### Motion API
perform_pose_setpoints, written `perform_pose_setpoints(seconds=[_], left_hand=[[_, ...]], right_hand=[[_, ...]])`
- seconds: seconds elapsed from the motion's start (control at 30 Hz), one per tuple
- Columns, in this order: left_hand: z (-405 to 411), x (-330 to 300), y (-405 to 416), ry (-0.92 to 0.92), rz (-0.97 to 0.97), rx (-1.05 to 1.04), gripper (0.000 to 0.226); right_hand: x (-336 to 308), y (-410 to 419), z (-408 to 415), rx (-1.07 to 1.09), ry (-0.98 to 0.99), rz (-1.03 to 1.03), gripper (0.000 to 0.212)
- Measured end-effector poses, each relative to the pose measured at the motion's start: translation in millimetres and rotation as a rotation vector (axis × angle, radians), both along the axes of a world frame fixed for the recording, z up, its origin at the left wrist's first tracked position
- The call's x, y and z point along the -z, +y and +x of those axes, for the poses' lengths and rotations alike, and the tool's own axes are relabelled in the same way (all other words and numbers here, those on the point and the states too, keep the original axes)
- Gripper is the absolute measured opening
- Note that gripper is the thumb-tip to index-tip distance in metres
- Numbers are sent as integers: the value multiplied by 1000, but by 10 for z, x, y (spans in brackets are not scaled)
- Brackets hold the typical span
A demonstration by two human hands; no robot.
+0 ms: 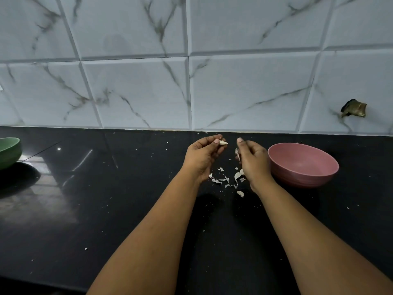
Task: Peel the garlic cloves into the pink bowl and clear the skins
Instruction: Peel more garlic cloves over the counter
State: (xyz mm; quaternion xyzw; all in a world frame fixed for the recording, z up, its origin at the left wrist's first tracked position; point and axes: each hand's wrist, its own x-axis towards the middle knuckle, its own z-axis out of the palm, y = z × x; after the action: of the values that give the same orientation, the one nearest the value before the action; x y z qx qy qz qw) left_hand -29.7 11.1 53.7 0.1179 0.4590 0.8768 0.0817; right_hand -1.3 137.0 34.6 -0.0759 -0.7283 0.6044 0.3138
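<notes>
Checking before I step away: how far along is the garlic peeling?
Early. Done: papery white skins lie on the black counter. In hand: left hand pinches a pale clove; right hand holds skin. Left: round pink bowl looks empty; skins uncleared.

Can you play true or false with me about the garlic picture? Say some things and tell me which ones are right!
1. The left hand holds a garlic clove. True.
2. The pink bowl is full of garlic. False: it looks empty.
3. Garlic skins lie on the black counter between the hands. True.
4. The pink bowl sits beside the left hand. False: it is beside the right hand.
5. A green bowl sits at the far left edge. True.
</notes>
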Motion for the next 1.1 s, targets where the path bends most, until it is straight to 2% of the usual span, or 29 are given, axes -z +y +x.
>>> perform_pose_setpoints(seconds=[0.07, 0.1, 0.13, 0.2, 0.33, 0.43, 0.57, 0.67, 0.73, 1.1], left_hand=[[2, -6, 2, 1, -7, -7, 13], [-2, -2, 6, 6, -17, -13, 13], [-6, 5, 7, 12, -33, -21, 13], [-4, 20, 9, 18, -74, -32, 12], [6, 36, 6, 14, -138, -29, 4], [6, 42, 2, 13, -123, -26, 7], [-6, 54, -12, 26, -118, -9, 5], [-4, 48, -19, 23, -52, 23, 6], [-4, 39, -32, 14, -9, 41, 8], [36, 46, 22, 24, -79, 4, 14]], right_hand=[[14, -5, 25, 7, 54, 95, 14], [16, -4, 28, 36, 78, 148, 11], [7, -5, 38, 75, 101, 199, 20], [-20, -5, 42, 120, 108, 237, 24], [-71, -39, 48, 23, 103, 42, 29], [-49, -80, 65, -98, 127, 106, 6], [-60, -88, 102, -132, 103, 8, 7], [-83, -96, 115, -166, 69, -103, 4], [-78, -102, 107, -162, 62, -108, 7], [-44, -39, 75, 26, 82, 173, 10]])
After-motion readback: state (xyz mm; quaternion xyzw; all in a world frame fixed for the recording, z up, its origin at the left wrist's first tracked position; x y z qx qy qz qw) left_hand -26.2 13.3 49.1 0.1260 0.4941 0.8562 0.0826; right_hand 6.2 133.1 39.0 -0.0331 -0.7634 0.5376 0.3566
